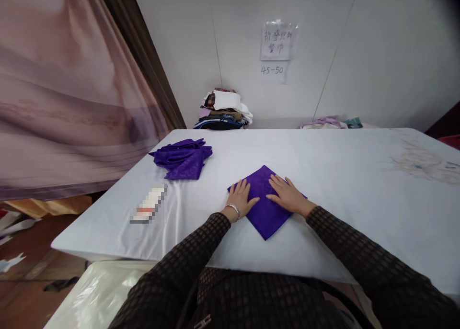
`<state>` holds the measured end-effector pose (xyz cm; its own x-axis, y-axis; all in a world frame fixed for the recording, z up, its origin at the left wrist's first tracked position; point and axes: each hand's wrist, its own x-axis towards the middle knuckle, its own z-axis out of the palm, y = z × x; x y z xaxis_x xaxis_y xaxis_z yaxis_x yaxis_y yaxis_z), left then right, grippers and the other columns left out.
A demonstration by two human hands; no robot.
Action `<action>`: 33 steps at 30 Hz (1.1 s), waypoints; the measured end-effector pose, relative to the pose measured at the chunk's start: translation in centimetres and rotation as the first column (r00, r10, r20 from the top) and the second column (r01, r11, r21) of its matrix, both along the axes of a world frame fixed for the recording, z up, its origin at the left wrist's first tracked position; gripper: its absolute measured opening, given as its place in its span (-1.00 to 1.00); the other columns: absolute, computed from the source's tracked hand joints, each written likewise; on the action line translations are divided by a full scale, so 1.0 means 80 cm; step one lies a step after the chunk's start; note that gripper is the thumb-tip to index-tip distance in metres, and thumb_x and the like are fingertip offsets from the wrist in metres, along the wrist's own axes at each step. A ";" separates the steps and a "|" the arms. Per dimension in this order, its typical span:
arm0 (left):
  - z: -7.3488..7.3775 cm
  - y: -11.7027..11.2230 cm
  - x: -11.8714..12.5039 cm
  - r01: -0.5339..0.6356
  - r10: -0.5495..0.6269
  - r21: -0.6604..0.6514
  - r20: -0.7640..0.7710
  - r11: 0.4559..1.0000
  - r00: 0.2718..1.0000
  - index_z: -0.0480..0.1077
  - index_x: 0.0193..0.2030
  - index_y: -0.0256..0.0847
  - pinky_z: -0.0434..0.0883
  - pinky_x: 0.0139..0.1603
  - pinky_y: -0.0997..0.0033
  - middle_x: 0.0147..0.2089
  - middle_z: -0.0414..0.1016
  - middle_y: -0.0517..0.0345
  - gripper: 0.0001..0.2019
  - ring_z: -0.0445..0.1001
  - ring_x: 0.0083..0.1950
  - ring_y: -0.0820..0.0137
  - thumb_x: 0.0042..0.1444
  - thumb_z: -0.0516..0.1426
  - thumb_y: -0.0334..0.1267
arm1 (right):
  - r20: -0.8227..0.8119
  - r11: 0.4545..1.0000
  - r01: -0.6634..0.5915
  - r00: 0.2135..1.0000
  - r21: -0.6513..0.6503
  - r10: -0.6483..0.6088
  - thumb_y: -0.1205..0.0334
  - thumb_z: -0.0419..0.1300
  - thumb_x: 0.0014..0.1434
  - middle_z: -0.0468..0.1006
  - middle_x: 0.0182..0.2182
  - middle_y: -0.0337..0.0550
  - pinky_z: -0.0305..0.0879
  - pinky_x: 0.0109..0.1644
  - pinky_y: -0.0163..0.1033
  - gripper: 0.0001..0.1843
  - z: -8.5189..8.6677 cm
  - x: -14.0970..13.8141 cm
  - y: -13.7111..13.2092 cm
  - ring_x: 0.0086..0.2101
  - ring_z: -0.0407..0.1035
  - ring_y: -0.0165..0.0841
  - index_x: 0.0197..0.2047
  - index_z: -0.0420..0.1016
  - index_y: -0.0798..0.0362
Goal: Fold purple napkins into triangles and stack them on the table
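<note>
A purple cloth napkin [265, 223], folded into a square, lies flat on the white-covered table [345, 175] with one corner pointing toward me. My left hand [241, 198] rests open on its left side, fingers spread over the fabric; a silver bracelet [235, 210] circles that wrist. On the right side, my right hand [285, 194] also presses flat and open, its fingers pointing up and left. The napkin's left and right corners are partly covered by my hands. A loose heap of purple cloth [183, 159] sits at the table's far left.
A pixelated oblong object [149, 203] lies near the left edge. Folded clothes [224, 109] are stacked behind the table, and more fabric [328, 122] lies farther right. A pink curtain [72, 89] hangs at left. Handwritten paper signs [276, 44] are on the wall.
</note>
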<state>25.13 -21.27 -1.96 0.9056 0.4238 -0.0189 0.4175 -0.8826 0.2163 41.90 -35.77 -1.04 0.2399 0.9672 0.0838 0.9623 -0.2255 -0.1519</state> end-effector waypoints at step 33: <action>-0.030 0.021 -0.004 -0.086 0.087 0.052 -0.020 0.995 0.996 -0.01 0.36 -0.35 -0.17 0.36 0.02 0.42 -0.12 -0.10 -0.22 -0.20 0.43 0.14 0.19 -0.23 0.23 | -0.122 0.999 -0.050 0.991 -0.015 0.048 -0.21 -0.13 0.25 0.05 0.31 0.06 -0.24 0.31 0.11 -0.26 -0.027 -0.018 -0.031 0.29 -0.13 -0.14 0.33 0.05 0.08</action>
<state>24.81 -19.60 -4.36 0.8649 0.5017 -0.0152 0.4973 -0.8524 0.1615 40.44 -38.26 -3.18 0.1996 0.9791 0.0397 0.9470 -0.1824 -0.2644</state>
